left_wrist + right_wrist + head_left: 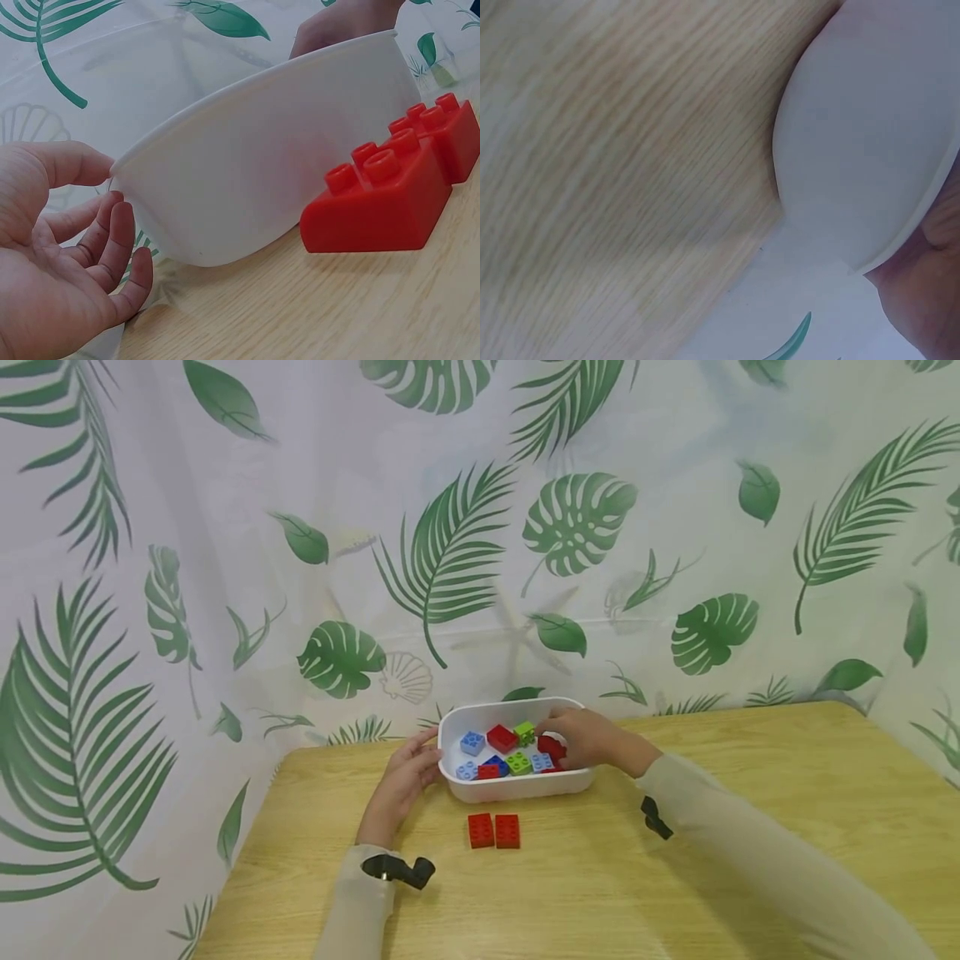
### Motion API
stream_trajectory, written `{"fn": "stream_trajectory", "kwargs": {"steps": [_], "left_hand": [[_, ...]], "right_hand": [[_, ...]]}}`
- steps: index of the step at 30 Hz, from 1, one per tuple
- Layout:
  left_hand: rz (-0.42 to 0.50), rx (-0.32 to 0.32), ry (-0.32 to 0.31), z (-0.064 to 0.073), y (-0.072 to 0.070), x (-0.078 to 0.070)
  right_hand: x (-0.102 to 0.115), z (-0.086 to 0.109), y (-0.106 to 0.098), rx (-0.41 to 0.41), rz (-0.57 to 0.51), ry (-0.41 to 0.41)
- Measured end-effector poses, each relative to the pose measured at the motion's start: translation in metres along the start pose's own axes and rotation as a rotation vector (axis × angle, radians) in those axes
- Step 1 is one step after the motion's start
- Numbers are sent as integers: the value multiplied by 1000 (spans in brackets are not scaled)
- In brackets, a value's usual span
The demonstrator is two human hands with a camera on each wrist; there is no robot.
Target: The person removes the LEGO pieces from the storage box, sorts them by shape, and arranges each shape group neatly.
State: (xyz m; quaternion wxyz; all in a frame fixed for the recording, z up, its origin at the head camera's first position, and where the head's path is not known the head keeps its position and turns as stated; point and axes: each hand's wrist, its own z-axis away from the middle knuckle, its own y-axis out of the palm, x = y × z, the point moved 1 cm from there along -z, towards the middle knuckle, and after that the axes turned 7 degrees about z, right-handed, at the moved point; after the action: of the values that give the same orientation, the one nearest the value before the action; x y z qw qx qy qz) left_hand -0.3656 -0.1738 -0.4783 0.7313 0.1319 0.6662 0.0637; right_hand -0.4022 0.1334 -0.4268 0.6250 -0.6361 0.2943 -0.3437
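A white plastic bin [517, 789] stands on the table, holding several toy building bricks. My left hand [405, 777] is at its left end. In the left wrist view the fingertips of this hand [71, 247] touch the rim and outer wall, the other fingers loosely bent. My right hand [588, 739] reaches over the right end into the bin, its fingers around a dark red brick [551, 747]; I cannot tell whether they grip it. The wall hides those fingers in the right wrist view. Two red bricks [481, 831] [507, 831] lie side by side before the bin, studs up.
Inside the bin are a light blue brick [472, 743], another red brick [501, 738], green bricks [518, 763] and a dark blue brick [497, 764]. A leaf-patterned cloth [480, 568] hangs behind the wooden table [570, 893]. Black wrist mounts [397, 868] sit on both sleeves.
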Motion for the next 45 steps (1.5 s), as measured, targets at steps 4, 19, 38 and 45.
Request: {"fn": "stream_trajectory", "kwargs": {"steps": [4,19,38,45], "left_hand": [[-2,1,-8,0,1,2],[-13,-4,-10,2,-2,2],[4,4,-4,1,-3,0],[8,-11,-11,0,-2,2]], "right_hand": [[-1,1,3,0,-3,5],[1,15,-3,-350,-28,-48],[49,78,-34,-582,161,-285],[64,96,-36,-560,238,-336]]}}
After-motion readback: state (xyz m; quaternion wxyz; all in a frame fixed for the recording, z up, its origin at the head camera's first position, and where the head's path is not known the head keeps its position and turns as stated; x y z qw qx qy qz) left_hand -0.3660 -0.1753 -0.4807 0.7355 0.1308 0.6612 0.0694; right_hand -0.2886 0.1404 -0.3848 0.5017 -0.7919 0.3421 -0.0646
